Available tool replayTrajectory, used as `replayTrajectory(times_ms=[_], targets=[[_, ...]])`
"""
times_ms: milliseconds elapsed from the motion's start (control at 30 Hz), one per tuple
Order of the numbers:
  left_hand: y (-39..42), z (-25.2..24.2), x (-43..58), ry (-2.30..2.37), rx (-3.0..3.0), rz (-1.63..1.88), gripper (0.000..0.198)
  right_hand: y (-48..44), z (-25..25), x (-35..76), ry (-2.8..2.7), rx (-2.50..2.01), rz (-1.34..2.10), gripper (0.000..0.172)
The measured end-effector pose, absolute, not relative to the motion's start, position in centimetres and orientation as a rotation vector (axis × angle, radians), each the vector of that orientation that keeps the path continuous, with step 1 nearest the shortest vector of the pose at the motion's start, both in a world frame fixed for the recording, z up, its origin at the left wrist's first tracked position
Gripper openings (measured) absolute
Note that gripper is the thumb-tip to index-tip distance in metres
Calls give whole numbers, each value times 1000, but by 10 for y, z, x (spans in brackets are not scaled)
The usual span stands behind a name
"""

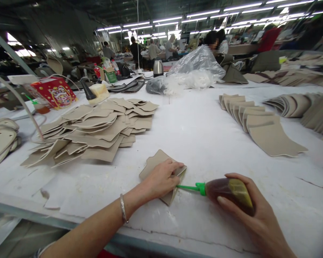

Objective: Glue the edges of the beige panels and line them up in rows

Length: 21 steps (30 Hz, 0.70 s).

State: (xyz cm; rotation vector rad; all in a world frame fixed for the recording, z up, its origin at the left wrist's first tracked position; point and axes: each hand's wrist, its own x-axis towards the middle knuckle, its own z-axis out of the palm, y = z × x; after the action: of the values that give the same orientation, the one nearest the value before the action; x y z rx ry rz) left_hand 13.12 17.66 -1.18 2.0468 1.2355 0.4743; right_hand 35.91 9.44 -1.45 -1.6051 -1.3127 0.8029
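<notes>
A beige leather-like piece (157, 161) lies on the white table near its front edge. My left hand (164, 179) presses it down, its fingers closed at the piece's right edge, which looks folded or lifted. A silver bracelet (123, 208) circles the left wrist. In my right hand (254, 211) is a squeeze bottle (226, 191) of dark amber liquid, tipped on its side. Its thin green nozzle (188, 187) points left, and the tip meets the piece's edge beside my left fingers. Whether liquid is coming out I cannot tell.
Left of my hands is a loose heap of beige pieces (97, 129). A fanned row of similar pieces (261, 122) lies to the right, with more stacks (293, 104) beyond. Behind are a red box (54, 92), a plastic bag (196, 66) and a kettle (158, 67). Several people work farther back.
</notes>
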Motion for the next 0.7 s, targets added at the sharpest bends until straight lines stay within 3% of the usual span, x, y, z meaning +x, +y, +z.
replayTrajectory(times_ms=[233, 400, 700], targets=[[176, -12, 132, 1250, 2031, 463, 59, 89, -16, 358, -1265, -1615, 928, 51], [176, -8, 133, 1266, 2019, 451, 58, 91, -15, 362, -1266, -1639, 765, 47], [174, -7, 133, 1273, 2024, 450, 57, 94, -15, 362, -1249, -1618, 779, 48]])
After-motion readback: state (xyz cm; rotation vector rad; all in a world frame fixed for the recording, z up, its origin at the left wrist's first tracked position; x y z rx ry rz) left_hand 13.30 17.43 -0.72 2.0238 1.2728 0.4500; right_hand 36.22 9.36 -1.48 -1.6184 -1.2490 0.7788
